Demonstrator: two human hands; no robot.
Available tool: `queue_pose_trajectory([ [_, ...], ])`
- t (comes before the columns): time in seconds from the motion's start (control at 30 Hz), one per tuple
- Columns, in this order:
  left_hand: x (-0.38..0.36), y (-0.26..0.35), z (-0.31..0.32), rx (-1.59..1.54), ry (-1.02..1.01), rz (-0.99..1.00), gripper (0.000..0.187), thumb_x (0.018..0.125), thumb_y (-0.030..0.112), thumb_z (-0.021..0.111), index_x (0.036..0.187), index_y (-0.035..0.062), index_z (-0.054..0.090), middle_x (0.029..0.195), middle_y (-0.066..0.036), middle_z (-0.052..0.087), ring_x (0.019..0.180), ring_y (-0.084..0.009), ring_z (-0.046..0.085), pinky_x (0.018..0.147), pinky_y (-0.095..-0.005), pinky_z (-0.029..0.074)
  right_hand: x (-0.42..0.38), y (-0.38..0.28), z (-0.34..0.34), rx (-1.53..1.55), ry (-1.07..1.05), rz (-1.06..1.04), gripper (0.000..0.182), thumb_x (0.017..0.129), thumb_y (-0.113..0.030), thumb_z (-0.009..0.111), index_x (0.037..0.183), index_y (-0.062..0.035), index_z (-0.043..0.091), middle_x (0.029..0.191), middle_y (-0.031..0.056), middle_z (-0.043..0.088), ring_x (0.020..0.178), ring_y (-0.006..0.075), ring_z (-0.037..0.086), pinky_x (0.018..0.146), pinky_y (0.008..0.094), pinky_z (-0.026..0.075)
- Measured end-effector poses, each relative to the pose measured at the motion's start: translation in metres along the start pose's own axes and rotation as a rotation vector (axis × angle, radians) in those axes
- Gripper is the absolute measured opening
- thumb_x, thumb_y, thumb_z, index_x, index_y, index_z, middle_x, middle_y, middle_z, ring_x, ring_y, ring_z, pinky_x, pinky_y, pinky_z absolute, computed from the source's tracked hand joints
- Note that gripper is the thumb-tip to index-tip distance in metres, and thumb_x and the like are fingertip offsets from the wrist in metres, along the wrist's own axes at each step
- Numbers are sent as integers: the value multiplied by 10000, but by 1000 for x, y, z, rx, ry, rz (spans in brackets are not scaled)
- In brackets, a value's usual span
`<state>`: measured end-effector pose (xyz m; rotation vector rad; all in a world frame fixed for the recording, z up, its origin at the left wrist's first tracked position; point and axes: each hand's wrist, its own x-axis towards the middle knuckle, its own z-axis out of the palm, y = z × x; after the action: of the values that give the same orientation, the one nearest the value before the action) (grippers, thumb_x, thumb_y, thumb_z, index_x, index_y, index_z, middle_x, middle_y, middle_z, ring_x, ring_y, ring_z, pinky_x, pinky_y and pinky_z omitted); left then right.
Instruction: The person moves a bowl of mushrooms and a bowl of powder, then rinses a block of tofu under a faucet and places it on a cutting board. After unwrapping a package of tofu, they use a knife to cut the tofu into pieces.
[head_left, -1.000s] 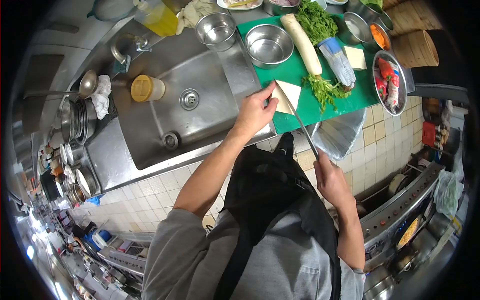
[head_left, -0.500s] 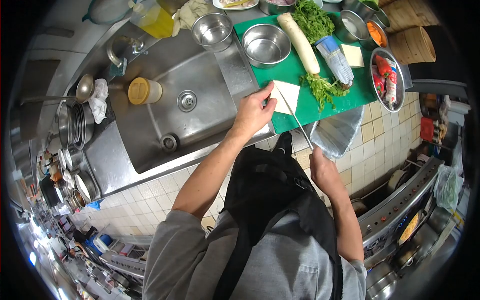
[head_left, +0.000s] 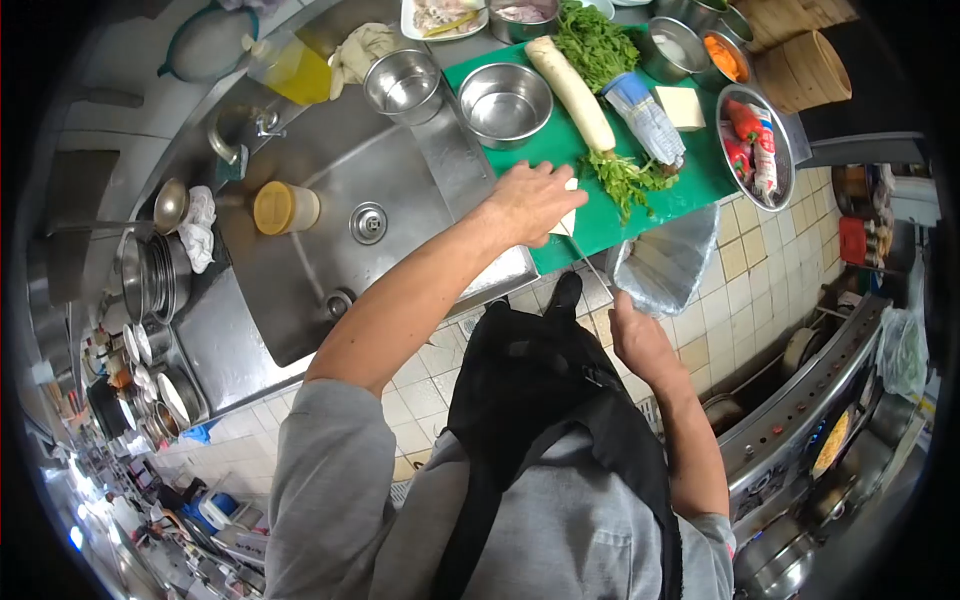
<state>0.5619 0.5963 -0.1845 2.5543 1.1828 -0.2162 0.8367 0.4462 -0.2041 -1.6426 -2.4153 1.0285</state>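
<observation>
My left hand [head_left: 537,200] lies over a pale white block [head_left: 568,213] near the front of the green cutting board [head_left: 610,228], hiding most of it; its fingers are spread on top. My right hand [head_left: 640,335] is closed round the handle of a knife [head_left: 588,262], beyond the board's front edge. The thin blade slants up and left to the block. Behind them lie a long white radish [head_left: 572,95] with leafy tops, a steel bowl [head_left: 505,105], a blue and clear plastic package [head_left: 645,118] and a second pale block [head_left: 680,108].
The sink [head_left: 330,210] at the left holds a yellow-lidded jar [head_left: 286,208]. An oval bowl [head_left: 728,165] with red peppers stands at the board's right end. A lined bin [head_left: 668,262] is below the front edge. The stove [head_left: 800,390] is at the lower right.
My left hand has moved from the block's left edge to over its top, with the fingers now spread. My right hand still holds the knife, and the view has shifted slightly.
</observation>
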Motion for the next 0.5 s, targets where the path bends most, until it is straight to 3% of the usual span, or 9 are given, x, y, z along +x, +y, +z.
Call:
queue_pose_trajectory([
  [0.13,2,0,7,-28,3,-2,665,669,151,893,1285,190,646,1212,-116,587,1166,-328,627,915,-509,580,-29,15,-9,14,9,-25,378,1019,-99,574,1353,13,436,842,314,665,789,531,655,690,602,502],
  [0.23,2,8,5,-50,16,-45,690,675,183,891,1311,181,624,1208,-130,585,1165,-340,631,898,-504,592,-78,37,-21,-42,-69,69,369,1019,-109,570,1378,-51,504,867,245,715,775,466,698,684,551,553],
  [0.3,0,18,2,-230,58,-357,813,667,271,913,1402,172,579,1302,-170,574,1244,-377,612,962,-535,576,-104,42,-26,31,25,82,363,1017,-82,585,1373,-37,533,839,247,700,743,458,691,667,532,550],
  [0.33,3,18,-4,-225,59,-358,813,667,271,913,1402,172,579,1302,-170,574,1244,-377,612,962,-535,576,-115,40,-28,33,28,78,363,1017,-82,585,1373,-37,533,839,247,700,743,458,691,667,532,550],
  [0.4,5,18,-18,-475,-40,-663,990,638,353,937,1506,160,501,1455,-222,516,1366,-421,540,1052,-550,535,-131,38,-32,192,81,262,350,1018,-46,588,1365,-16,551,792,245,676,715,429,699,648,492,540],
  [0.43,0,16,-20,-472,-44,-665,990,638,353,937,1506,160,501,1455,-222,516,1366,-421,540,1052,-550,535,-133,39,-33,196,80,262,350,1018,-46,588,1365,-16,551,792,245,676,715,429,699,648,492,540],
  [0.5,-15,6,-23,-175,95,-267,1067,640,362,944,1561,157,445,1557,-235,452,1440,-424,473,1120,-532,494,-135,41,-32,262,131,306,333,1037,-50,576,1366,-12,547,747,234,638,643,394,654,619,445,511],
])
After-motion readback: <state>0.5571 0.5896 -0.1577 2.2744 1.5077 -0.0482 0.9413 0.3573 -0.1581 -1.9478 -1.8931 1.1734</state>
